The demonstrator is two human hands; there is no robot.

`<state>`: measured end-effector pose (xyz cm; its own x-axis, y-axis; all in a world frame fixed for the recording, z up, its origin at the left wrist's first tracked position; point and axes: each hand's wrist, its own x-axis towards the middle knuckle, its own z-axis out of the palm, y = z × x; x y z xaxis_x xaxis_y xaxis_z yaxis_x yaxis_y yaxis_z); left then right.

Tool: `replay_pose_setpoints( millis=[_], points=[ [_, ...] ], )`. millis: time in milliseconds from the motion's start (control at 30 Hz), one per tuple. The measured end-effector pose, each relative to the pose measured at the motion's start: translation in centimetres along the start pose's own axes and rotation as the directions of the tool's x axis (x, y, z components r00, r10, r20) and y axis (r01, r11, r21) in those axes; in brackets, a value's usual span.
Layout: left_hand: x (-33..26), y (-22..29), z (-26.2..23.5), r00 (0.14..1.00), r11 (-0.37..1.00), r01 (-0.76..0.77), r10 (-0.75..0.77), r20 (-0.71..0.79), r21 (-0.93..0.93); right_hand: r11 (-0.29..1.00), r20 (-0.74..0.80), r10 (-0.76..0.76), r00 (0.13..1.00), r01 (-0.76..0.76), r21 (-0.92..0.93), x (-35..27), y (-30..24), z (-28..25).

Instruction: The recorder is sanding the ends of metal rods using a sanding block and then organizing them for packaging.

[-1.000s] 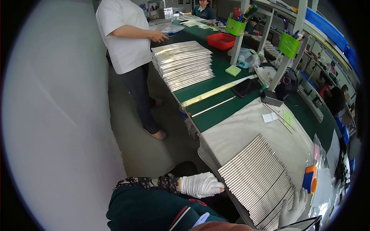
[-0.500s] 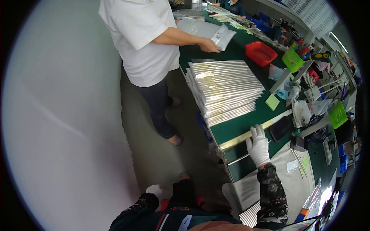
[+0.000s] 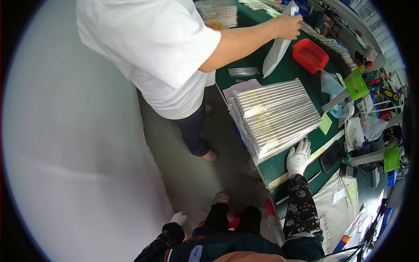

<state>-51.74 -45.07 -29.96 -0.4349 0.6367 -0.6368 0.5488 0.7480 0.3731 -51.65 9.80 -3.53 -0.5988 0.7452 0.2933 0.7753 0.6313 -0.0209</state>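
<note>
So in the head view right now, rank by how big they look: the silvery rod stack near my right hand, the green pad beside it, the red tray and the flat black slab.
Largest to smallest:
1. Silvery rod stack
2. Red tray
3. Flat black slab
4. Green pad

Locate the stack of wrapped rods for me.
In the head view, the stack of wrapped rods lies right of centre on the green table, just beyond the gloved right hand, with the red tray farther back.
</note>
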Motion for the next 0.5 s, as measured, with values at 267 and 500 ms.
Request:
replay_pose_setpoints(
  millis=[267, 500],
  points=[
    [6.4, 11.0, -11.0, 0.988, 0.758, 0.148, -0.145, 0.057, -0.635, 0.999, 0.053, -0.008, 0.999, 0.006, 0.038, -0.3, -0.7, -1.2],
    [8.5, 10.5, -12.2, 0.967, 0.848, 0.255, -0.217, 0.134, -0.465, 0.999, 0.142, -0.003, 0.990, -0.002, 0.032, -0.9, -0.7, -2.3]
  ],
)
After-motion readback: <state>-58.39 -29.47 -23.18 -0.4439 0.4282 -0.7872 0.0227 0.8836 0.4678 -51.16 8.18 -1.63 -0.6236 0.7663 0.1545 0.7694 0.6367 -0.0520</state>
